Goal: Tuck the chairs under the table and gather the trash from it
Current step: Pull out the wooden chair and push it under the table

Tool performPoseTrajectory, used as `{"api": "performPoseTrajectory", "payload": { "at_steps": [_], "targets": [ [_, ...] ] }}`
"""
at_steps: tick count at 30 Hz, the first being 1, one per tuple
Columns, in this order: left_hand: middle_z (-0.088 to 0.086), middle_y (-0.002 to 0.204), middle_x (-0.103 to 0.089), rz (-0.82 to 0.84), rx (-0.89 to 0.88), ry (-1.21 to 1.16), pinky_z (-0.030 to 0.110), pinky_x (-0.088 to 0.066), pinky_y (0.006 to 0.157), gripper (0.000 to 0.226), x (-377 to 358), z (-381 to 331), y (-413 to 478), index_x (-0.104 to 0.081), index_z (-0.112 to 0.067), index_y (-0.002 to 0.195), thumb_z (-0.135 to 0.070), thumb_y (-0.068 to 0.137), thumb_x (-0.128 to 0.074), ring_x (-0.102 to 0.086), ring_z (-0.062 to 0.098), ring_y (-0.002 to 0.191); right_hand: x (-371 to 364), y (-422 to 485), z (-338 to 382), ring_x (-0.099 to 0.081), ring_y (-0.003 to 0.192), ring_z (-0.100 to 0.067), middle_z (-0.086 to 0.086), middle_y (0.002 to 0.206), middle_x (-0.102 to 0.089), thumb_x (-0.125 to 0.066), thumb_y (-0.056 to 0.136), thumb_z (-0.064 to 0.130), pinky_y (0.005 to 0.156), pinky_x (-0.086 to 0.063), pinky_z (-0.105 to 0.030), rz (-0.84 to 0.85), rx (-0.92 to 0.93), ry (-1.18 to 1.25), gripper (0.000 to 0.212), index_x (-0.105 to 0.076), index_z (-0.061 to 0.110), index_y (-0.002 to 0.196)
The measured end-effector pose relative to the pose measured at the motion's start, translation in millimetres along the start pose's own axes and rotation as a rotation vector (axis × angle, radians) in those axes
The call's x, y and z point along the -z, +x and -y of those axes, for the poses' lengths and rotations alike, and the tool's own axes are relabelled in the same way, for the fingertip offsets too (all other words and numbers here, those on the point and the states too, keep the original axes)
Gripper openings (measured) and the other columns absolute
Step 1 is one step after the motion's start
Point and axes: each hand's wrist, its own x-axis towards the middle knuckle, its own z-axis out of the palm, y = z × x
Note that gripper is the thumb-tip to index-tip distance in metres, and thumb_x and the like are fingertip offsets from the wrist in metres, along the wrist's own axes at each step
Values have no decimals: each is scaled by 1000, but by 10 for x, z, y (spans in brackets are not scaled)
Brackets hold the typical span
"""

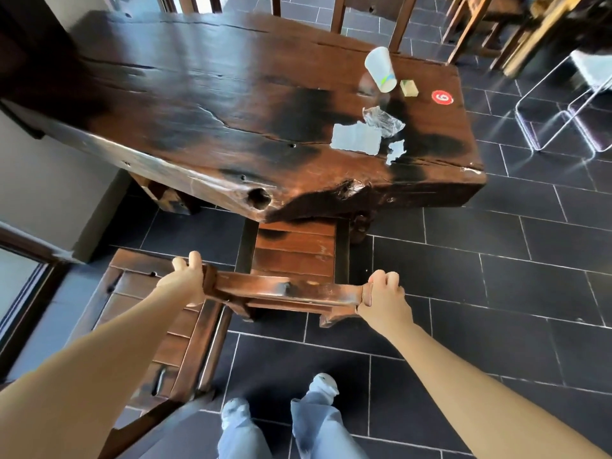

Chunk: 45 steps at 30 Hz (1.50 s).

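A dark wooden chair (294, 256) stands with its seat partly under the near edge of the thick wooden table (205, 127). My left hand (185, 279) grips the left end of its top rail, and my right hand (384, 293) grips the right end. On the table's right part lie a white paper cup (381, 69), a small yellowish block (409, 87), a crumpled clear wrapper (382, 120), a white paper piece (356, 139) and a torn scrap (395, 151).
A second wooden chair (159, 329) stands pulled out at my left, close to my left arm. Two more chair backs (367, 14) rise behind the table. A clear acrylic stand (563, 104) sits on the dark tiled floor at right. A wall and window frame are on the left.
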Motion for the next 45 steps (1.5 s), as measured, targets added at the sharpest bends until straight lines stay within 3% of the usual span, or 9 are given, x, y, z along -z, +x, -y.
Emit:
{"api": "performPoseTrajectory", "payload": {
  "at_steps": [3,7,14,20,27,29,34,39,45],
  "targets": [
    [14,121,-33,-1,-27,24,40,-45,80,70,2,27,14,-15,-11,132,-13,81,-63,-58,36,100,-86,-134,67,-25,136,-34,-9,150,-17,-68,83,18,91,-51,-40,-47,-15,-23,64,-31,21,134],
    [15,124,-33,5,-80,13,41,-47,85,76,-28,96,79,-12,-10,137,-19,83,-64,-61,35,100,-132,-231,207,-15,138,-36,-9,154,-8,-64,83,10,97,-47,-40,-55,-115,-13,77,-19,20,144],
    [20,137,-28,-34,-212,77,37,-51,82,71,-47,187,104,-13,-11,139,-3,84,-56,-63,35,103,-11,-167,279,-18,133,-35,-5,150,-10,-59,85,13,99,-43,-49,64,-232,2,56,-29,26,130],
    [17,139,-27,-33,-298,85,37,-52,82,85,-59,253,156,-9,-15,143,-22,83,-68,-60,33,109,20,-328,735,-2,143,-42,-5,158,-6,-51,92,25,108,-32,-55,-8,-394,13,37,-42,23,128],
    [14,143,-28,114,-335,-399,32,-48,93,79,1,435,-9,-4,-23,148,-7,89,-53,-48,36,119,-272,-1060,1114,-13,147,-28,-7,159,-12,-50,94,31,112,-29,-52,-57,-170,65,49,-36,20,140],
    [15,147,-31,138,-361,-465,16,-48,74,66,-51,541,-263,0,-15,150,-12,98,-41,-41,36,129,-395,-1242,1209,-14,147,-28,-6,159,-14,-49,94,34,113,-27,-52,-51,-138,52,52,-33,21,142],
    [11,134,-50,78,-491,-393,48,-47,94,81,-561,925,-458,-4,-33,139,-20,78,-55,-55,36,113,-548,-1540,1517,-14,146,-29,-6,159,-13,-47,95,37,114,-27,-52,-45,-70,36,54,-29,21,144],
    [-1,160,1,28,-543,-146,48,-8,120,73,-734,1163,-725,7,-18,150,-20,95,-40,0,21,148,-707,-1948,1951,-7,148,-24,-4,160,-10,-43,97,38,115,-24,-49,-75,23,101,55,-27,22,147],
    [-3,160,11,-3,-559,-19,48,1,120,68,-869,2075,-1011,6,-21,151,-29,97,-35,10,18,148,-1226,-2679,2446,-14,146,-26,-4,159,-15,-42,97,37,112,-29,-48,-3,62,151,51,-31,21,145]
  ]
}}
